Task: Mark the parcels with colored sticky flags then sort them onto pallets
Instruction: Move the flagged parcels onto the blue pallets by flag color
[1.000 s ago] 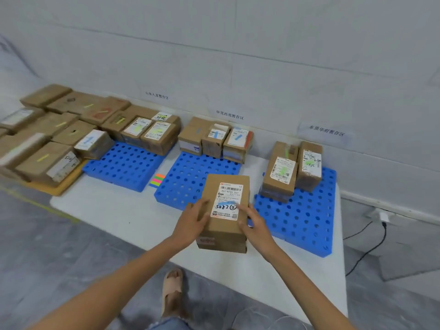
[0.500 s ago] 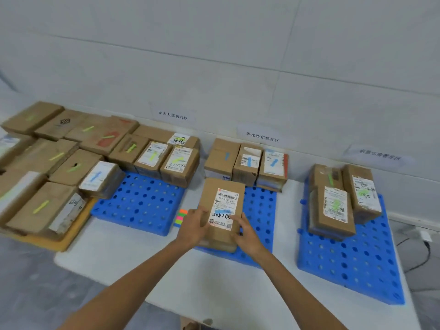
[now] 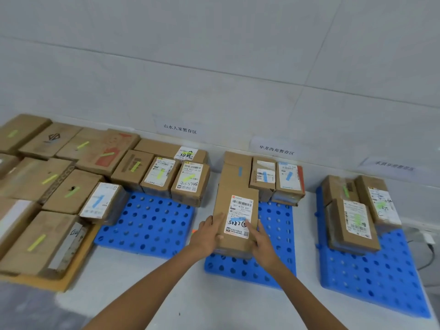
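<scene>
Parcel — gripped by left hand, right hand — over middle pallet.

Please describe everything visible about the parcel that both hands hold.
The parcel is an oblong brown cardboard box, lying flat with its length running toward the wall, over the middle blue pallet. A white label with a barcode, handwritten "5082" and a blue streak covers its near half. The left hand holds its left edge; the right hand holds its right edge, one finger on the label.
</scene>
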